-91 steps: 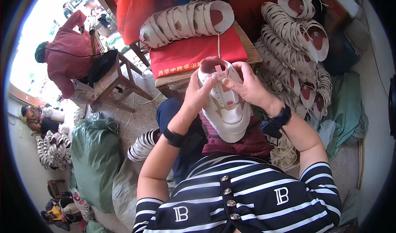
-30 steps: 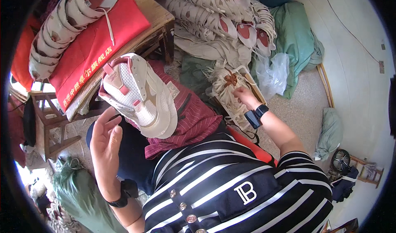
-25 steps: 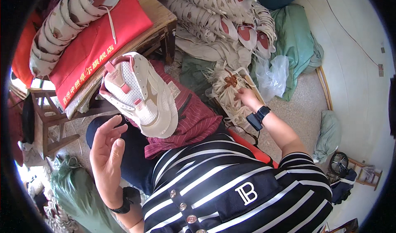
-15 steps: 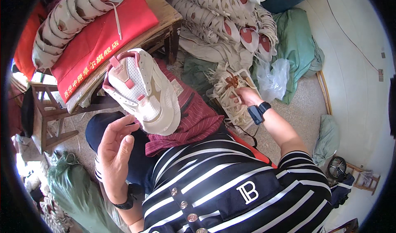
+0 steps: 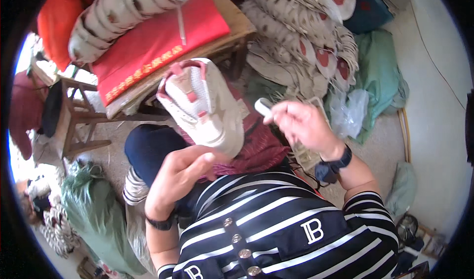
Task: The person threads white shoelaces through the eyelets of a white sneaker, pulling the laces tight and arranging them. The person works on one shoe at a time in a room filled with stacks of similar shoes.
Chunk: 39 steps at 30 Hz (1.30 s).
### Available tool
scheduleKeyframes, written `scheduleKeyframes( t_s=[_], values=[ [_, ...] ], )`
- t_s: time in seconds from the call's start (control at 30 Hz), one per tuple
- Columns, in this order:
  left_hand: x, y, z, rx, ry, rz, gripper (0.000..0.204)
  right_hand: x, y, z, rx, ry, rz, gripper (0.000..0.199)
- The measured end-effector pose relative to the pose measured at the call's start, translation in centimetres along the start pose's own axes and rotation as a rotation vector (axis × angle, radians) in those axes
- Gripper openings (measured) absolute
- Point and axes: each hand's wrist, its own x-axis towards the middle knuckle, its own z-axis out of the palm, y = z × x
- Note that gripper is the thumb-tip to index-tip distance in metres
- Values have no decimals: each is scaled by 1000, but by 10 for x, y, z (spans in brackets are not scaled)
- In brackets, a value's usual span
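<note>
A white and beige sneaker [image 5: 210, 106] with maroon trim rests on a maroon striped cloth [image 5: 264, 153] over my lap, its toe toward me. Beside the toe is my left hand [image 5: 182, 173], fingers loosely stretched and holding nothing; whether the fingertips touch the shoe is blurred. My right hand [image 5: 306, 126] is raised to the right of the sneaker. Between its thumb and fingers it pinches a small white folded shoelace [image 5: 263, 107], smeared by motion. Below that hand, partly covered by it, stands a white tray [image 5: 306, 159] of pale laces.
On the left, a wooden table [image 5: 236, 19] carries a red bag [image 5: 158, 44] and a row of nested shoe uppers [image 5: 116, 19]. More stacked uppers [image 5: 301, 27] lie at the back. Green sacks [image 5: 377, 76] and a clear plastic bag [image 5: 348, 112] are at right; a wooden stool [image 5: 79, 113] stands left.
My right hand has come up out of the lace tray and moved left toward the sneaker with the shoelace. My left hand has shifted right to the shoe's toe. The whole view has shifted.
</note>
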Motion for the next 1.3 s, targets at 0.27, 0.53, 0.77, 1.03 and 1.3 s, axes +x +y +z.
scheduleKeyframes(
  t_s=[0.27,0.53,0.77,1.03,1.3],
  values=[
    [17,-18,-16,-631,-45,219,56,24,-21,39,-291,-547,-343,17],
    [14,-8,-36,-437,201,342,34,59,-34,32,-598,-889,-223,23],
    [23,7,-16,-255,164,150,28,84,-43,69,208,-493,-102,36],
    [33,-3,-11,-177,95,116,31,104,-43,77,647,-403,-70,36],
    [36,-31,-32,-52,432,409,24,93,-25,66,-112,-178,-468,27]
  ],
)
